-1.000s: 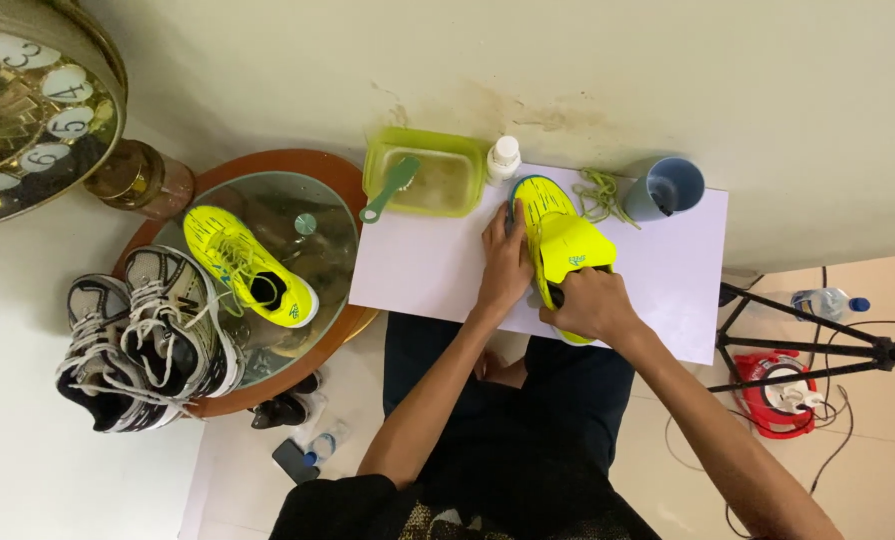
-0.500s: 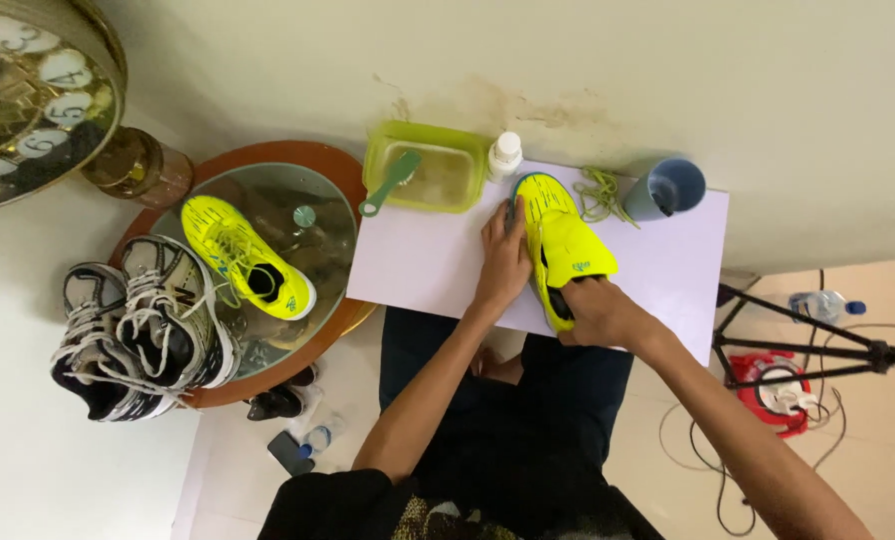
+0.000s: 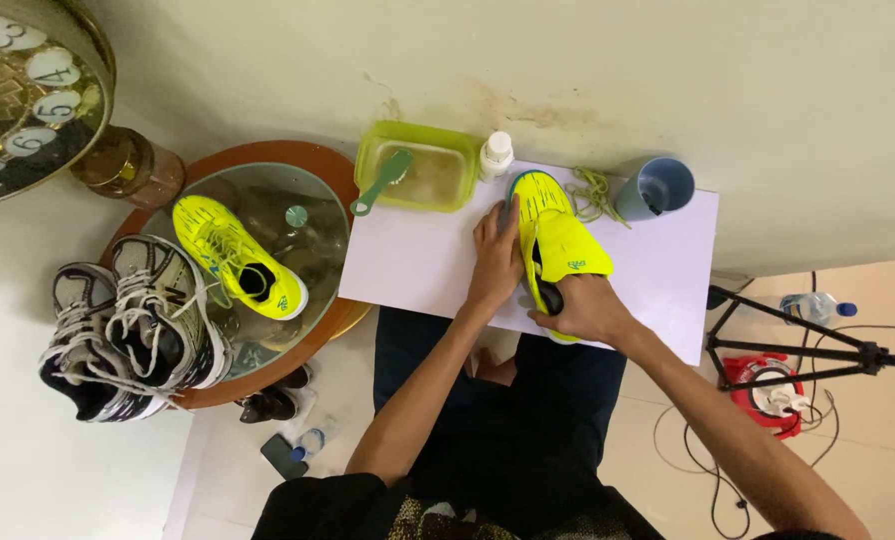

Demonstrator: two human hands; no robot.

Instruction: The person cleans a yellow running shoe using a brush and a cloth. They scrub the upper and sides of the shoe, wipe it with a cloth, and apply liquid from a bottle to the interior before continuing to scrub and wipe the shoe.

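Centre of the frame, slightly right: neon yellow shoe (image 3: 560,245) lying on the white board (image 3: 418,265), toe pointing to the top edge, heel toward the bottom. Left hand (image 3: 496,262) pressed flat along the shoe's left flank, fingers (image 3: 490,222) stretched long and close together, tips reaching up near the toe. Right hand (image 3: 586,310) cupped around the heel end from below, fingers curled and gripping, thumb side tucked near the dark opening. Both forearms angling up from the lower edge, left one steep, right one slanting in from the lower right corner.

Just above the toe: white bottle (image 3: 496,155), beside a green tub (image 3: 420,166) with a green brush (image 3: 383,181) leaning in it. Loose yellow laces (image 3: 595,193) and a blue cup (image 3: 657,189) upper right of the shoe. Left of frame: second yellow shoe (image 3: 236,256) on the round glass table (image 3: 320,215), white and black sneakers (image 3: 133,335) at its lower left.
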